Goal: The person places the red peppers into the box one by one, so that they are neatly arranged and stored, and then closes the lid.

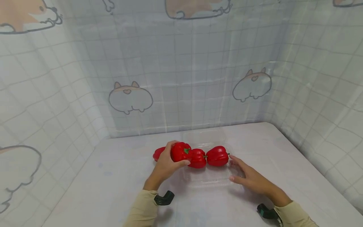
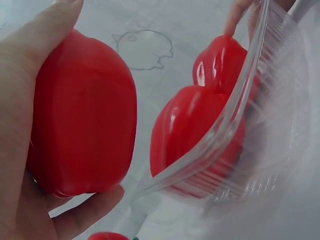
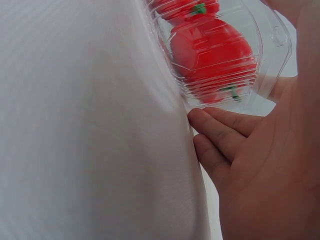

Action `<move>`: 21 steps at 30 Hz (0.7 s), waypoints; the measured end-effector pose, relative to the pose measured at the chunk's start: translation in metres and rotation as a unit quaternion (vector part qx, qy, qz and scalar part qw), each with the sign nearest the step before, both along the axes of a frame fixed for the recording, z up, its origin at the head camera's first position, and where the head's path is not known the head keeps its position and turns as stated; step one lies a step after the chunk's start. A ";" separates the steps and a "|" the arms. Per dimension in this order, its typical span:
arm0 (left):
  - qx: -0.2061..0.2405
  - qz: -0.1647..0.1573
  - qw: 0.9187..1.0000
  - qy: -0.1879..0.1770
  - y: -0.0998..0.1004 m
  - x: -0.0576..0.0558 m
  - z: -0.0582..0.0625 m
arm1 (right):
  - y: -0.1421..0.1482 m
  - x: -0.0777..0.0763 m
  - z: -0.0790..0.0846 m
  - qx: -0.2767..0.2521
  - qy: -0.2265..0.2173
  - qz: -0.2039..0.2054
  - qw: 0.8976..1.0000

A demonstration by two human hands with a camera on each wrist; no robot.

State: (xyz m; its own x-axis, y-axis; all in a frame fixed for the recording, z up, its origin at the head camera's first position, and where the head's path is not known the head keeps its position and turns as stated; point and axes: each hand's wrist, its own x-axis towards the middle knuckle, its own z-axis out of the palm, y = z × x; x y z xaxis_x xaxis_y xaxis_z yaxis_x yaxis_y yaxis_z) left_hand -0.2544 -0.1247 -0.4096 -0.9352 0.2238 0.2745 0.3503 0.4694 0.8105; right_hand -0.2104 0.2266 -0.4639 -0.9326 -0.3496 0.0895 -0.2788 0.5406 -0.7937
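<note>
My left hand grips a red bell pepper, fingers and thumb wrapped around its sides, its green stem facing right in the head view. Held up at the left side of a clear plastic container, this pepper fills much of the left wrist view. Two more red bell peppers lie in the container: one in the middle and one at the right. By the container's right wall is my right hand, its fingers extended and thumb apart, fingertips right at the plastic.
Another red bell pepper lies on the white-covered table, partly hidden behind my left hand. The container's clear lid stands open at the back. Grid-patterned curtains with cartoon dogs enclose the table's back and sides.
</note>
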 end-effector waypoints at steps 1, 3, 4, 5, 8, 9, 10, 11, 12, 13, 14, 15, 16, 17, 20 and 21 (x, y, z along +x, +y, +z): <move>-0.002 -0.003 1.000 -0.002 0.002 0.000 0.001 | 0.000 0.000 0.000 0.000 -0.001 -0.002 1.000; -0.009 -0.005 1.000 -0.006 0.005 0.000 0.002 | 0.001 0.000 0.000 -0.003 -0.005 -0.007 1.000; -0.013 -0.006 1.000 -0.005 0.007 0.001 0.004 | 0.001 0.000 0.000 -0.003 -0.005 -0.007 1.000; -0.018 -0.007 1.000 -0.004 0.008 0.001 0.005 | 0.001 0.000 0.000 -0.004 -0.004 -0.006 1.000; -0.038 -0.010 0.999 0.004 0.012 0.001 0.007 | 0.001 0.000 0.001 -0.001 0.000 -0.003 1.000; -0.042 -0.012 0.999 0.007 0.013 0.001 0.007 | 0.001 0.000 0.001 0.001 0.002 -0.002 1.000; -0.046 -0.015 0.999 0.008 0.014 0.000 0.007 | 0.001 0.000 0.001 0.003 0.002 -0.001 1.000; -0.049 -0.019 0.999 0.008 0.015 0.000 0.007 | 0.001 0.000 0.001 0.003 0.003 0.001 1.000; -0.050 -0.022 0.998 0.007 0.015 -0.001 0.007 | 0.001 0.000 0.001 0.005 0.005 0.001 1.000; -0.048 -0.025 0.999 0.004 0.016 -0.001 0.006 | 0.001 0.000 0.001 0.005 0.006 0.001 1.000; -0.048 -0.028 0.998 0.001 0.016 -0.001 0.006 | 0.001 0.000 0.001 0.004 0.006 0.001 1.000; -0.048 -0.030 0.998 -0.003 0.016 -0.001 0.006 | 0.001 -0.001 0.001 0.005 0.007 0.001 1.000; -0.047 -0.033 0.998 -0.008 0.017 -0.001 0.006 | 0.001 -0.001 0.001 0.004 0.005 -0.001 1.000; -0.047 -0.034 0.998 -0.011 0.017 -0.001 0.006 | 0.001 -0.001 0.001 0.004 0.006 -0.001 1.000; -0.043 -0.042 0.998 -0.014 0.017 -0.001 0.005 | 0.002 -0.001 0.001 0.001 0.002 -0.004 1.000; -0.042 -0.046 0.998 -0.013 0.017 0.000 0.005 | 0.002 -0.001 0.000 0.003 0.002 -0.002 1.000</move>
State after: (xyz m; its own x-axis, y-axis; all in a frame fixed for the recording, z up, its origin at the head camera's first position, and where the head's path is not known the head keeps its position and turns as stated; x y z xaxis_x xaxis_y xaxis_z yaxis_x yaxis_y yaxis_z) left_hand -0.2548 -0.1081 -0.4047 -0.9162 0.3299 0.2273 0.3742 0.5022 0.7796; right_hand -0.2114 0.2281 -0.4637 -0.9338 -0.3457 0.0919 -0.2798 0.5459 -0.7897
